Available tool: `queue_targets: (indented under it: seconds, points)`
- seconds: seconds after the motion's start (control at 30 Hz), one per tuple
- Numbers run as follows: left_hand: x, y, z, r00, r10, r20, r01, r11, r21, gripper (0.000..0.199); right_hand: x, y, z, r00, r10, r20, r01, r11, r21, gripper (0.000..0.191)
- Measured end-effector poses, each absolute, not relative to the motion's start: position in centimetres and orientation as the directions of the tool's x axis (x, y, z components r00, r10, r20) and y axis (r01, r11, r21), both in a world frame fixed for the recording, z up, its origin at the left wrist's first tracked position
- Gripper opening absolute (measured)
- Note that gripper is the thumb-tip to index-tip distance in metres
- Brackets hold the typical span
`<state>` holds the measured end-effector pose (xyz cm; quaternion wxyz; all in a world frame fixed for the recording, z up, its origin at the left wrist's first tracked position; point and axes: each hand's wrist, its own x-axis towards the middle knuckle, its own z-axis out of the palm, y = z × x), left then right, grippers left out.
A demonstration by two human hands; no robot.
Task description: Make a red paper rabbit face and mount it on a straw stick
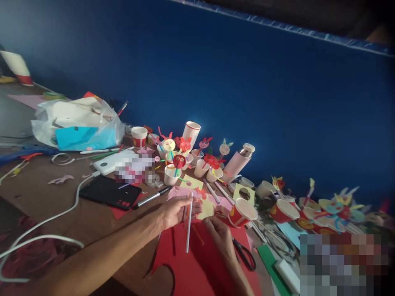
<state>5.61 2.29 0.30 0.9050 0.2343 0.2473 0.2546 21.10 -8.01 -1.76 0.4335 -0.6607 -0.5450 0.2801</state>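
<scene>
My left hand [182,210] holds a thin white stick [189,226] between thumb and fingers, with a small orange-red strip beside it. The stick hangs tilted over a red paper sheet [203,267]. To the right, my right hand [217,232] is curled just above the same sheet, its fingertips turned away, so what it grips, if anything, is hidden. An orange strip [198,235] lies on the red sheet between the hands. Pink and yellow paper pieces [207,207] lie just beyond the fingers.
Paper cups [172,174] with paper faces stand behind the hands, beside a pink thermos [237,164]. Black scissors [245,255] and a red cup [243,213] are at the right. A black phone [109,192], a marker [152,197], a white cable and a plastic bag [77,123] lie left.
</scene>
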Motion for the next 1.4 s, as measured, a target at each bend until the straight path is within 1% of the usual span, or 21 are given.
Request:
queue_targets:
  seconds: [0.07,0.13,0.3,0.4,0.47,0.57,0.7,0.9,1.0,1.17,1.3,1.33,1.4]
  points:
    - [5.5,2.1,0.6,0.708,0.618,-0.341,-0.370,0.736,0.566,0.013,20.5,-8.1,-1.6,0.219,0.974,0.061,0.417,-0.037,-0.908,0.034]
    - [5.6,1.9,0.7,0.682,0.642,-0.351,-0.381,0.721,0.579,0.013,19.9,-8.2,-1.4,0.180,0.982,0.050,0.385,-0.023,-0.923,0.036]
    - [6.0,1.2,0.2,0.683,0.633,-0.365,-0.353,0.723,0.593,0.016,18.9,-8.3,-1.5,0.130,0.987,0.094,0.485,0.020,-0.875,0.027]
    - [6.2,0.8,-0.2,0.687,0.611,-0.393,-0.298,0.730,0.615,0.019,18.3,-8.3,-1.3,0.145,0.983,0.110,0.523,0.018,-0.852,0.018]
    - [6.3,0.6,-0.4,0.695,0.589,-0.413,-0.251,0.737,0.628,0.021,18.1,-8.4,-1.1,0.155,0.980,0.125,0.531,0.024,-0.847,0.016]
    - [6.4,0.5,-0.4,0.700,0.579,-0.418,-0.225,0.734,0.641,0.022,17.9,-8.5,-0.9,0.132,0.983,0.124,0.540,0.034,-0.841,0.019]
    - [6.6,0.5,-0.2,0.663,0.620,-0.420,-0.258,0.716,0.648,0.016,17.8,-8.7,-1.1,0.150,0.981,0.126,0.557,0.021,-0.830,0.024]
    - [6.8,0.6,-0.6,0.687,0.634,-0.356,-0.302,0.694,0.654,0.018,17.7,-8.9,-1.6,0.163,0.972,0.167,0.606,0.035,-0.795,0.023]
    - [6.7,0.6,-0.7,0.687,0.633,-0.356,-0.295,0.691,0.660,0.018,17.6,-9.0,-1.5,0.150,0.969,0.194,0.640,0.054,-0.766,0.024]
    - [6.5,0.6,-0.5,0.715,0.601,-0.357,-0.273,0.709,0.650,0.024,17.8,-9.1,-1.4,0.099,0.969,0.227,0.696,0.096,-0.712,0.023]
    - [6.5,0.4,-0.3,0.724,0.587,-0.361,-0.261,0.719,0.644,0.022,18.0,-9.2,-1.4,0.069,0.964,0.259,0.740,0.125,-0.661,0.024]
    - [6.5,0.4,-0.2,0.721,0.587,-0.368,-0.257,0.720,0.645,0.022,18.1,-9.2,-1.3,0.072,0.964,0.255,0.737,0.121,-0.665,0.024]
    - [6.6,0.5,-0.2,0.712,0.595,-0.374,-0.261,0.718,0.645,0.023,18.1,-9.2,-1.3,0.098,0.972,0.215,0.696,0.088,-0.713,0.024]
